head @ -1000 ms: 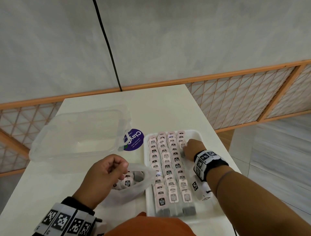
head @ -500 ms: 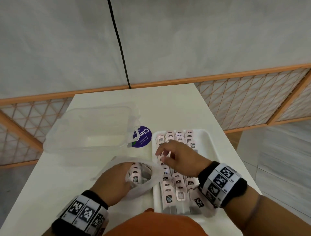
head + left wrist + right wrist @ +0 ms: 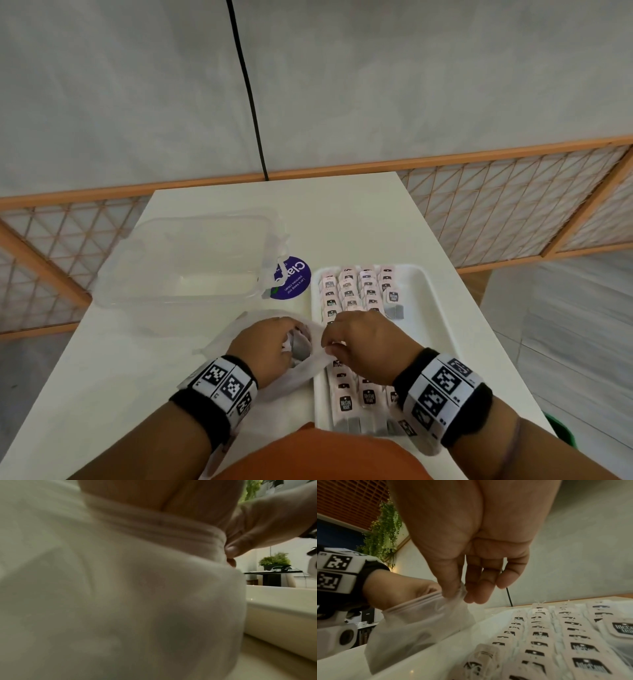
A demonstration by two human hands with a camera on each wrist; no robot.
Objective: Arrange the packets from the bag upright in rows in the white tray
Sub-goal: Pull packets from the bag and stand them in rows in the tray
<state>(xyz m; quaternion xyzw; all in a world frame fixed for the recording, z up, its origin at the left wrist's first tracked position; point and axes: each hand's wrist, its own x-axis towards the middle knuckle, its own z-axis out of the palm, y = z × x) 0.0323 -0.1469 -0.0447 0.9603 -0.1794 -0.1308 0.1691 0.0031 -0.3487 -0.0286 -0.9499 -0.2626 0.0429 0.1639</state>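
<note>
The right hand pinches the bag's rim at centre frame, seemingly to keep the mouth wide for the left hand, reaching inside. Whether those hidden fingers grip a packet, I cannot tell. Packets stand in rows in the tray, lower right, its right side unfilled.
</note>
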